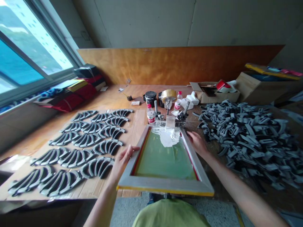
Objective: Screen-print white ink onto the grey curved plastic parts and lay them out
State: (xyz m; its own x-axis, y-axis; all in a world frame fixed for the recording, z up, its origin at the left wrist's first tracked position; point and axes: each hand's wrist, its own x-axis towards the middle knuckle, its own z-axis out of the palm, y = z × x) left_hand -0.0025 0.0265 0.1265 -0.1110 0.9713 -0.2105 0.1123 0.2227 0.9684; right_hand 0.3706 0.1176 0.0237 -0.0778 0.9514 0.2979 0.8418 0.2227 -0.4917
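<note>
A screen printing frame (165,182) with a grey metal rim and a green mesh tilts in front of me, its far end at a clamp (183,116). White ink (169,138) lies thick at the mesh's far end, below a pale squeegee (170,122). My left hand (124,157) is closed on the left rim, fingers curled against its edge. Farther up the opposite side, my right hand (197,141) grips the right rim, with some fingertips hidden by it. What lies beneath the screen cannot be seen.
Rows of curved grey plastic parts (77,157) lie on cardboard at left. A large heap of similar parts (258,135) is at right. Behind the clamp stand red-capped bottles (150,114), a black tub (150,98) and a tape roll (168,94). Cardboard boxes (258,85) stand back right.
</note>
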